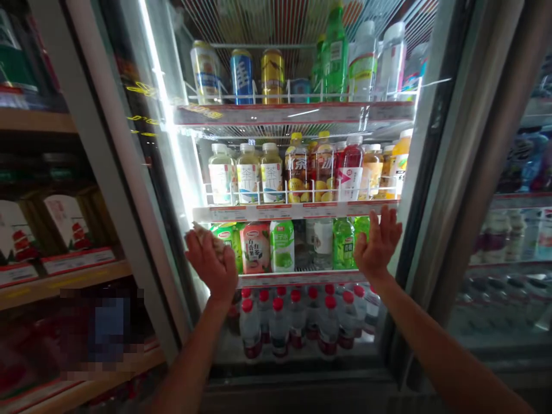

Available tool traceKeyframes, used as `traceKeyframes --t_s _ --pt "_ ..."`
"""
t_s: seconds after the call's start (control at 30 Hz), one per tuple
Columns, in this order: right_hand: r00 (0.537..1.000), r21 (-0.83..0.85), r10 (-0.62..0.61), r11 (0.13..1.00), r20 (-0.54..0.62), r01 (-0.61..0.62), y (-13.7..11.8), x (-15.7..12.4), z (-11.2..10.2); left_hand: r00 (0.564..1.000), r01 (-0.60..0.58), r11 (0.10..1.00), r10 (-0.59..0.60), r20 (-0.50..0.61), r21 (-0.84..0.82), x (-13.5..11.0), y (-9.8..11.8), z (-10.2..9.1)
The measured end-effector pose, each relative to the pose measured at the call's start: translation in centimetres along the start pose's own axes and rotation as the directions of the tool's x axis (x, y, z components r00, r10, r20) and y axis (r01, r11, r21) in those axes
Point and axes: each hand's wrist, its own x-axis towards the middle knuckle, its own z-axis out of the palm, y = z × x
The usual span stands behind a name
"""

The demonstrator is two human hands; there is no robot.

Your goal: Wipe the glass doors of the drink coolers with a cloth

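My left hand (212, 265) is raised at the left side of a lit drinks fridge, its fingers curled over a pale crumpled thing (209, 231) that looks like a cloth. Part of it is hidden behind the fingers. On the right, my right hand (378, 244) is up with its fingers apart and nothing in it. Between the hands are a pink bottle (256, 248), a white and green bottle (282, 247) and a green bottle (343, 244) on a shelf. Whether either hand touches glass, I cannot tell.
Above stand a row of tea and juice bottles (271, 172) and a top shelf with cans (272, 75) and a tall green bottle (335, 54). Red-capped bottles (279, 322) fill the bottom. Metal frames (487, 144) flank the fridge. Wooden shelves (64, 279) with boxes are at left.
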Motion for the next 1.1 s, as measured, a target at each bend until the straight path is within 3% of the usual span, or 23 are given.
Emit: traceKeyframes --t_s 0.07,0.13,0.2,0.23,0.27,0.37,0.43,0.47,0.53,0.6,0.67,0.7,0.73,0.8,0.83,0.9,0.93,1.0,1.1 --pt "1.0 -0.002 -0.017 1.0 -0.006 0.017 0.0 0.0 0.0 0.979 -0.179 0.982 0.184 0.092 -0.064 -0.9 2.4 0.6" --pt "1.0 -0.002 -0.03 1.0 -0.008 0.03 0.1 0.0 -0.1 0.884 -0.4 0.902 0.426 0.192 -0.162 -2.0 4.6 1.0" --pt "0.999 -0.003 -0.04 0.999 -0.009 0.04 0.3 0.0 -0.1 0.788 -0.516 0.826 0.561 0.253 -0.224 -2.7 5.0 0.8" --pt "0.999 -0.006 -0.043 0.999 -0.011 0.043 0.4 0.0 -0.1 0.781 -0.52 0.825 0.565 0.267 -0.222 -2.7 4.3 0.5" --pt "0.999 -0.011 -0.046 0.999 -0.014 0.046 0.4 0.0 -0.1 0.808 -0.489 0.85 0.526 0.266 -0.195 -2.5 3.2 0.1" --pt "0.999 -0.03 -0.042 0.999 -0.018 0.042 0.3 0.0 0.0 0.962 -0.233 0.972 0.236 0.138 -0.038 -1.0 -0.5 -0.8" --pt "0.999 -0.039 -0.032 0.999 -0.016 0.031 0.2 0.0 0.1 0.996 -0.083 0.997 0.083 0.038 0.006 -0.4 -1.0 -0.7" --pt "1.0 -0.042 -0.026 0.999 -0.009 0.025 0.2 0.0 0.1 0.997 -0.075 0.997 0.075 0.029 -0.001 -0.5 -0.4 -0.5" --pt "1.0 -0.051 -0.012 0.999 0.008 0.013 0.3 -0.1 0.0 0.972 -0.207 0.977 0.212 0.1 -0.061 -1.2 1.9 0.1" --pt "1.0 -0.052 -0.018 0.998 0.017 0.019 0.6 -0.1 -0.1 0.874 -0.416 0.897 0.44 0.204 -0.151 -2.3 3.9 0.6" --pt "0.999 -0.04 -0.042 0.998 0.015 0.043 0.9 -0.2 -0.2 0.789 -0.522 0.833 0.553 0.266 -0.183 -3.0 3.9 0.5" --pt "0.998 -0.032 -0.056 0.998 0.005 0.056 1.0 -0.2 -0.2 0.794 -0.516 0.841 0.54 0.278 -0.16 -3.1 3.0 0.3" --pt "0.998 -0.026 -0.065 0.998 -0.004 0.065 1.1 -0.3 -0.1 0.834 -0.469 0.876 0.48 0.272 -0.111 -3.0 1.8 -0.1" --pt "0.998 -0.019 -0.062 0.998 -0.013 0.062 1.2 -0.3 0.0 0.948 -0.263 0.965 0.256 0.191 0.012 -2.3 -1.0 -1.1" --pt "0.998 -0.018 -0.056 0.998 -0.011 0.055 1.2 -0.4 0.0 0.983 -0.142 0.988 0.134 0.127 0.054 -2.0 -2.0 -1.4" --pt "0.999 -0.015 -0.034 0.999 0.006 0.034 1.0 -0.4 0.1 0.999 0.007 0.997 -0.01 0.038 0.071 -1.6 -2.2 -1.3" --pt "1.0 -0.014 -0.022 1.0 0.017 0.022 0.9 -0.4 0.1 0.999 -0.004 0.999 0.001 0.042 0.052 -1.6 -1.4 -1.0" --pt "0.999 -0.016 -0.005 1.0 0.032 0.006 0.8 -0.4 0.1 0.975 -0.179 0.983 0.182 0.129 -0.028 -2.1 1.6 0.1" --pt "0.999 -0.03 -0.017 0.999 0.048 0.018 1.0 -0.4 0.2 0.818 -0.486 0.856 0.516 0.253 -0.174 -2.7 5.5 1.3"
